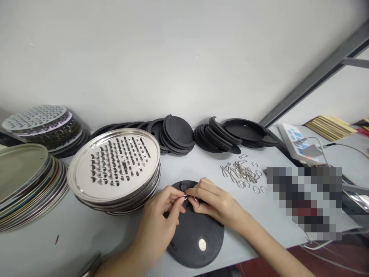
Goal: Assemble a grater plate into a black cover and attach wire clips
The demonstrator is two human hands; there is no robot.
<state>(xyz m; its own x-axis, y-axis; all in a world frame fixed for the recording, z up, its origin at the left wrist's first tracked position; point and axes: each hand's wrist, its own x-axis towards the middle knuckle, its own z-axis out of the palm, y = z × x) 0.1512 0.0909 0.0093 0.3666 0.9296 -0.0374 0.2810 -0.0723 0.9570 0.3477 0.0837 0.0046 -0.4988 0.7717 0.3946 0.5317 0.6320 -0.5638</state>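
Note:
A round black plastic disc (198,227) lies on the table below both hands, with a small silvery round sticker (202,245) near its front edge. Over the disc's far side, my left hand (163,215) pinches a small shiny metal ring (187,196) between thumb and fingertips. Closed on the same ring from the other side is my right hand (215,200), its fingertips beside a raised black tab (183,187) on the disc. Fingers partly hide the ring, and I cannot tell whether it passes through the tab.
Left of the hands stands a stack of metal grater plates (82,173); further left are stacked round discs (23,173). Black round covers (178,130) line the wall. To the right lie loose metal rings and clips (245,173), a power strip (296,142) and cables.

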